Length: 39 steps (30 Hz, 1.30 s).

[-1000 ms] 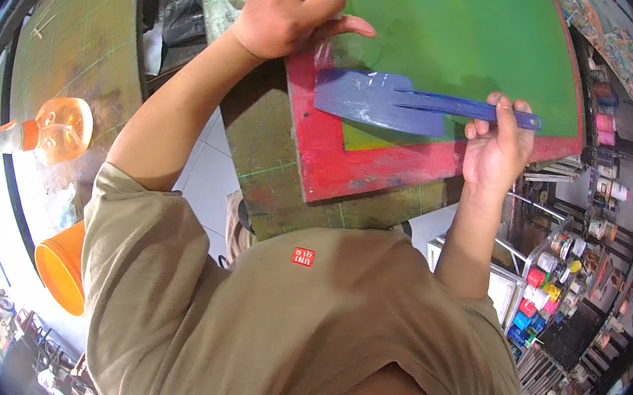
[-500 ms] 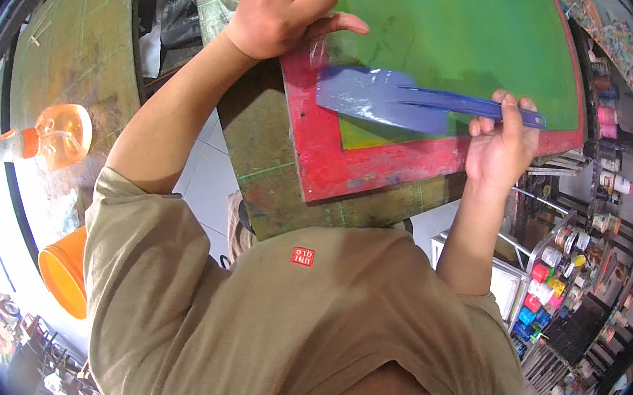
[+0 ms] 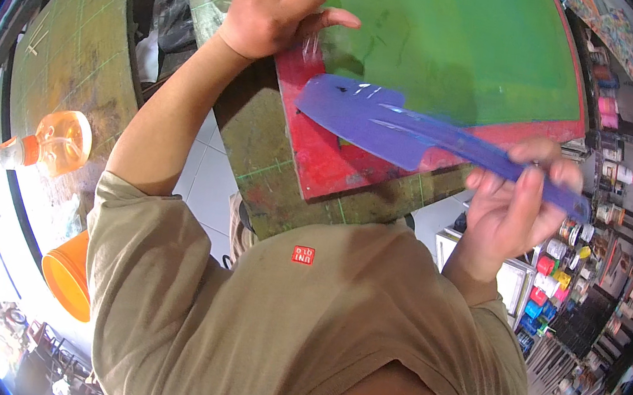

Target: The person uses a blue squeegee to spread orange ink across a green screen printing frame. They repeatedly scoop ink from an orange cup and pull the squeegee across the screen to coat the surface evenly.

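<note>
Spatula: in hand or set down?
In hand: the right hand has thumb and fingers on the spatula's handle. Its blade overlaps the red frame in view; contact there, cannot tell.

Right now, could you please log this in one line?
right hand: holding blue spatula; left hand: near green panel; blade: over red border

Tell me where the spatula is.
Head view, centre to right: the spatula is in the right hand, its blade over the near-left corner of the red frame.

Khaki shirt [image 3: 280, 310], 1 red patch [image 3: 304, 255].
</note>
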Available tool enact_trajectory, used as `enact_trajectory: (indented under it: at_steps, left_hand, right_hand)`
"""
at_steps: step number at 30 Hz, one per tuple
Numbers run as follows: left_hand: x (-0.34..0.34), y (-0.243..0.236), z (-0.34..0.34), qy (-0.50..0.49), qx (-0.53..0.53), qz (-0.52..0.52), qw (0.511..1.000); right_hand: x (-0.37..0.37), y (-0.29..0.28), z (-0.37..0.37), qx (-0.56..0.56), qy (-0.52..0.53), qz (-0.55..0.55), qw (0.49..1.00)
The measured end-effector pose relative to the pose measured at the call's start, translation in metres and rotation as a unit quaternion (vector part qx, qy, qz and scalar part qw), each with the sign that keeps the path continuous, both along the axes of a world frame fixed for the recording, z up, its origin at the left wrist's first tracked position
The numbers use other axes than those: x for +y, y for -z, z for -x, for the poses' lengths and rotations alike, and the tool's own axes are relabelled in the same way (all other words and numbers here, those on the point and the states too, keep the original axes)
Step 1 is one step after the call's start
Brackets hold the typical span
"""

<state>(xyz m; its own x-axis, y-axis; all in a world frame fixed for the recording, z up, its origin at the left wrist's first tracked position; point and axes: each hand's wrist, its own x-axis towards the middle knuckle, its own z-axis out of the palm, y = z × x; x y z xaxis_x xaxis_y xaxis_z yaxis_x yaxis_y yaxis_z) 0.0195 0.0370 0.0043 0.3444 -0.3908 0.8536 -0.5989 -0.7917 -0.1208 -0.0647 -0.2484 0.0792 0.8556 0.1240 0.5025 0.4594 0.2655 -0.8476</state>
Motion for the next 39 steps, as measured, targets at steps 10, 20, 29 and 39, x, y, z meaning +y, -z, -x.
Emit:
enact_trajectory:
  at_steps: [10,20,29,39]
  left_hand:
    - [-0.005,-0.002,0.001,-0.005,-0.011,0.004,1.0]
    - [0.0,-0.002,0.001,0.002,-0.01,0.003,1.0]
    - [-0.001,0.001,-0.001,-0.003,-0.012,0.003,1.0]
    - [-0.001,-0.001,-0.001,0.002,-0.005,0.005,1.0]
  right_hand:
    - [-0.028,-0.057,0.037,-0.328,-0.072,0.22,0.916]
    - [0.001,-0.05,0.057,-0.318,-0.082,0.277,0.903]
    - [0.014,-0.035,0.055,-0.314,-0.01,0.25,0.916]
    - [0.02,-0.013,0.031,-0.363,0.004,0.209,0.908]
